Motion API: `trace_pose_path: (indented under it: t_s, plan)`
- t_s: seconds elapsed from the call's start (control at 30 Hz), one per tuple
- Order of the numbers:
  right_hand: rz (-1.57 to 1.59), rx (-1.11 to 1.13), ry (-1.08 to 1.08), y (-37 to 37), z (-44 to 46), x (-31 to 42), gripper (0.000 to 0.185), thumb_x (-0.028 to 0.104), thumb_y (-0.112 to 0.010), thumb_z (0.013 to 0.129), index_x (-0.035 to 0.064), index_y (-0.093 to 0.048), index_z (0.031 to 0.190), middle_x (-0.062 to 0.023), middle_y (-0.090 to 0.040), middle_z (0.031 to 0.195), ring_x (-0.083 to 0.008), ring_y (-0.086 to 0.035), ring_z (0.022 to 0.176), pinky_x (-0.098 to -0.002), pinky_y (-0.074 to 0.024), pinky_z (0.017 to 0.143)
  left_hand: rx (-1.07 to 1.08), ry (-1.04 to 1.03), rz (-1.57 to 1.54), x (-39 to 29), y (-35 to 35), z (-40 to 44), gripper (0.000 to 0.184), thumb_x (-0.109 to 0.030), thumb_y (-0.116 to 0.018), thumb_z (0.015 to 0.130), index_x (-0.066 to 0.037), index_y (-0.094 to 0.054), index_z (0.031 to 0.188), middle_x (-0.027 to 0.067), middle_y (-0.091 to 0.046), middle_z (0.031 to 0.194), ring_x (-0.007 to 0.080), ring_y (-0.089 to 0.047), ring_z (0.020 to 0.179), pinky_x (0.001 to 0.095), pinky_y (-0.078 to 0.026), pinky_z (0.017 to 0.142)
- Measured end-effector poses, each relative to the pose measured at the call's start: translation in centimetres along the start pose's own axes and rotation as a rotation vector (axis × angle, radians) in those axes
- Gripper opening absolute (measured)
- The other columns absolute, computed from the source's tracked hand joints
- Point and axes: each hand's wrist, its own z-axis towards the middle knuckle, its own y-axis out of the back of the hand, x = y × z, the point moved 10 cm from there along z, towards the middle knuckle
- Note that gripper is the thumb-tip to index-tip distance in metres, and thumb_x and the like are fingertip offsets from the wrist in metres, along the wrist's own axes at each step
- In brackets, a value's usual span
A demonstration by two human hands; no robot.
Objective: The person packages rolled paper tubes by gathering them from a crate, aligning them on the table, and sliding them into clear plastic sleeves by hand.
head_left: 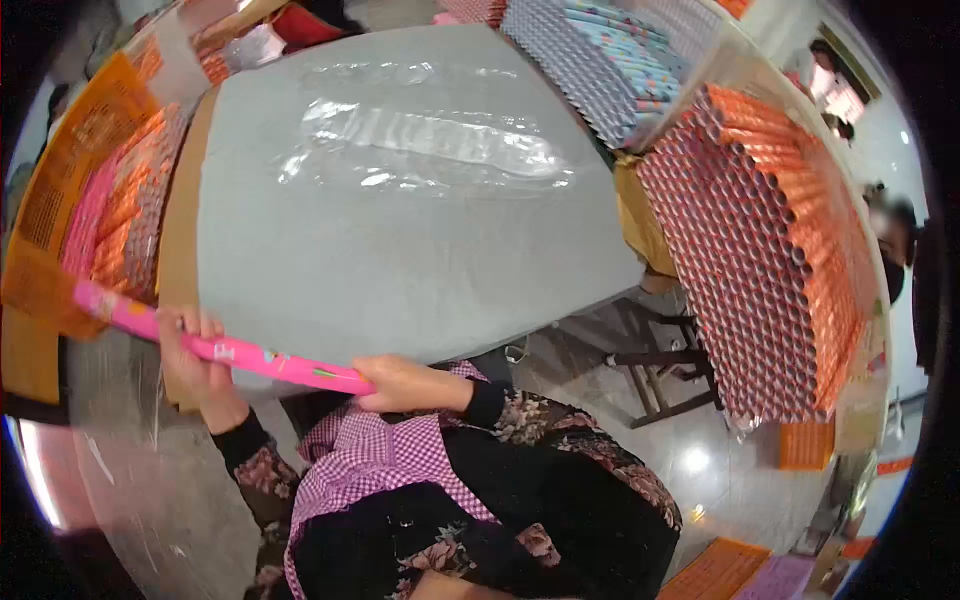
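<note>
A long pink tube [270,362] with small printed pictures slants across the lower left of the head view, in front of the grey table [400,260]. My left hand [195,350] is wrapped round it near its middle. At the tube's right end my right hand [392,384] is closed on it. The far left end of the tube lies over an orange printed sheet [45,290]. Clear plastic film [430,135] lies crumpled on the back part of the table.
Stacked orange-topped tubes [750,260] fill a large bin at the right. Blue tubes [600,65] stand behind the table. More pink and orange tubes [125,210] are at the left. A dark stool [660,358] is under the table's right edge. A person [892,235] is at far right.
</note>
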Motion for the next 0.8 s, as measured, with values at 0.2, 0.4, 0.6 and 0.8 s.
trace_pose_path:
  t_s: [0.2, 0.4, 0.6, 0.8]
  plan:
    - [0.586, 0.493, -0.191, -4.1, -0.5, -2.6, 0.047, 0.015, -0.077, 0.077, 0.0008, -0.058, 0.118, 0.001, -0.058, 0.091, -0.0084, -0.053, 0.086, -0.0268, -0.0469, 0.075, 0.642, 0.156, -0.315, 2.6, -2.5, -0.1, 0.031, -0.03, -0.052, 0.1, -0.017, -0.043, 0.073, -0.0055, -0.038, 0.056, 0.0087, -0.038, 0.046, 0.0284, -0.034, 0.047]
    - [0.078, 0.202, -0.159, 0.2, -0.4, -3.0, 0.036, 0.019, -0.073, 0.08, 0.0012, -0.057, 0.107, -0.0126, -0.063, 0.08, -0.026, -0.062, 0.074, -0.0356, -0.0483, 0.066, 0.068, 0.153, -0.196, 5.5, 0.8, 0.1, 0.029, -0.023, -0.06, 0.095, -0.014, -0.043, 0.073, -0.002, -0.042, 0.057, 0.0138, -0.042, 0.046, 0.0302, -0.038, 0.046]
    - [-0.264, -0.044, -0.094, 2.8, -0.1, -1.2, 0.035, 0.023, -0.071, 0.081, -0.0013, -0.053, 0.098, -0.0284, -0.06, 0.08, -0.0453, -0.06, 0.076, -0.0494, -0.0471, 0.068, -0.222, 0.142, -0.127, 6.4, 4.6, 0.3, 0.026, -0.024, -0.066, 0.092, -0.013, -0.047, 0.079, -0.0006, -0.047, 0.059, 0.0144, -0.045, 0.046, 0.0321, -0.04, 0.045]
    - [0.186, 0.324, -0.239, -1.0, -0.2, -1.7, 0.028, 0.018, -0.069, 0.079, 0.0008, -0.058, 0.097, -0.0003, -0.056, 0.082, -0.0125, -0.053, 0.074, -0.03, -0.045, 0.067, -0.007, 0.198, -0.171, 6.4, 4.1, 0.6, 0.025, -0.03, -0.065, 0.094, -0.014, -0.049, 0.083, -0.0012, -0.046, 0.061, 0.0134, -0.045, 0.049, 0.0333, -0.041, 0.052]
